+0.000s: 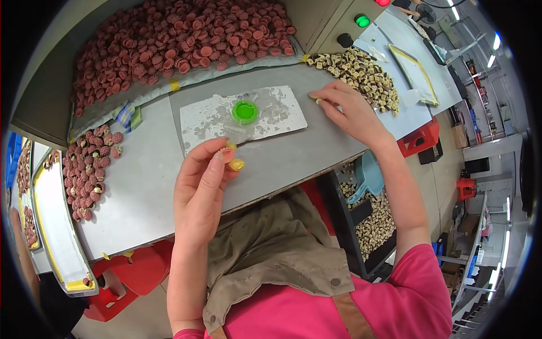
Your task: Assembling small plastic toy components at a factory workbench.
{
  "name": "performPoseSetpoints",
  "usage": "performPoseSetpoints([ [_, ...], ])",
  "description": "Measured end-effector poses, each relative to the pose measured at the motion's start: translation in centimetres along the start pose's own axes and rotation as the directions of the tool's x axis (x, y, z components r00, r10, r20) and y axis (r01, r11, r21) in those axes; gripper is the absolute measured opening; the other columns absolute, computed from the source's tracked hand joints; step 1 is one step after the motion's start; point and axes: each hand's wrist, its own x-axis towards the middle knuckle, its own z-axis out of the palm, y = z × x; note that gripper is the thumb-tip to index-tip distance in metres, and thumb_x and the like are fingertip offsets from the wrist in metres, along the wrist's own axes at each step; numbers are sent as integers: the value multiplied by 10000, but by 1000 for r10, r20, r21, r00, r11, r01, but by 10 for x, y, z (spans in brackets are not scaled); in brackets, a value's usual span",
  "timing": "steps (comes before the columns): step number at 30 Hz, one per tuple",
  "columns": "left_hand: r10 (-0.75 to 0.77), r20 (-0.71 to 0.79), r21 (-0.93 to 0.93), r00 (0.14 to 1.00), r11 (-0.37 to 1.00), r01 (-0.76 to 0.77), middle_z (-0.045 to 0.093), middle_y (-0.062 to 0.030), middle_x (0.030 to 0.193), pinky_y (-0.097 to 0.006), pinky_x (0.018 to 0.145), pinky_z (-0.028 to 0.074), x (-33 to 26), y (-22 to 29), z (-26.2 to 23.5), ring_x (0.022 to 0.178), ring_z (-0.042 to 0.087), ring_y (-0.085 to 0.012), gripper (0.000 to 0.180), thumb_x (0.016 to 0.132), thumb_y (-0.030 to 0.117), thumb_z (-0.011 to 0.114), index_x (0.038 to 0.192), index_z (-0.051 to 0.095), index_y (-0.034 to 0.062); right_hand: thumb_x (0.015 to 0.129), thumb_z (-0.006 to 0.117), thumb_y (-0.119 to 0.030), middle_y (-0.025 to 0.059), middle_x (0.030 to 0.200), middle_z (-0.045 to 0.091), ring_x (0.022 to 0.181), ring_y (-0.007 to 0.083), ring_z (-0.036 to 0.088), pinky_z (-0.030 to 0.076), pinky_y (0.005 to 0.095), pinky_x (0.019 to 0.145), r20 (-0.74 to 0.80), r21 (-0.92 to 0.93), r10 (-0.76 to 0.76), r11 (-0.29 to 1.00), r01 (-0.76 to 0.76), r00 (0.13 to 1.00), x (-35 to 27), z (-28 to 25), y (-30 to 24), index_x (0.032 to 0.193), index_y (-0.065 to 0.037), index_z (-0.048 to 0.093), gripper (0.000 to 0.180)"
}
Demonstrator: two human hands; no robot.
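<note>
Between the thumb and fingers of my left hand (pixel 197 192) is a small pink cup-shaped shell (pixel 227 155). Yellow covers (pixel 236 164) show at the fingertips beside it. Out to the right, my right hand (pixel 355 113) is pinched over the table next to a heap of small pale-yellow and brown pieces (pixel 361 73). One small pale piece (pixel 319 101) shows partly between its thumb and fingers. In front of both hands lies a spotted white board (pixel 197 121), and a round dish of bright green (pixel 245 112) stands on it.
Pink bumpy shells (pixel 186 39) fill the back of the table. Raspberry-like pieces (pixel 87 169) lie at left, by a yellow-edged white tray (pixel 62 226). Below the table edge at right, a drawer of pale pieces (pixel 377 231) holds a blue scoop (pixel 370 176). Red stools (pixel 130 271) stand below.
</note>
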Motion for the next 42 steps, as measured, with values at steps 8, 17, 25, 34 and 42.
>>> performPoseSetpoints([
  [8, -52, 11, -209, 999, 977, 53, 592, -15, 1059, -237, 830, 435, 0, 3, -6, 933, 546, -91, 312, 949, 189, 499, 1219, 496, 32, 864, 575, -123, 104, 871, 597, 777, 227, 576, 455, 322, 688, -11, 4, -31, 999, 31, 999, 11, 3, 2, 967, -17, 612, 152],
  [17, -87, 41, -302, 995, 949, 95, 591, -2, 1046, -227, 808, 446, 4, 4, -11, 915, 542, -78, 321, 952, 201, 497, 1227, 485, 37, 864, 584, -127, 98, 891, 580, 764, 231, 576, 462, 306, 682, 45, 80, 19, 997, -23, 999, 15, -2, -8, 967, -23, 590, 146],
  [25, -75, 78, -346, 994, 933, 98, 586, -2, 1055, -226, 813, 447, 3, 0, -19, 927, 537, -72, 289, 943, 187, 513, 1200, 494, 55, 840, 601, -109, 90, 866, 544, 788, 238, 570, 462, 319, 697, -8, 168, -342, 926, 339, 940, 45, 28, -78, 946, -30, 578, 134],
  [34, -50, 39, -388, 998, 920, 61, 597, -37, 1080, -234, 775, 478, 3, 1, -13, 887, 568, -92, 258, 941, 133, 500, 1187, 484, 57, 790, 612, -95, 95, 862, 545, 801, 282, 546, 452, 362, 684, -15, -47, -431, 902, 430, 902, 56, 45, -76, 917, -28, 575, 148],
  [42, -66, 27, -264, 997, 962, 71, 571, -14, 1073, -220, 777, 477, -3, 7, -8, 881, 559, -80, 243, 936, 152, 519, 1157, 498, 54, 844, 590, -99, 80, 857, 562, 809, 219, 564, 460, 312, 704, 2, 157, -336, 930, 331, 942, 52, 42, -79, 925, -30, 582, 108],
])
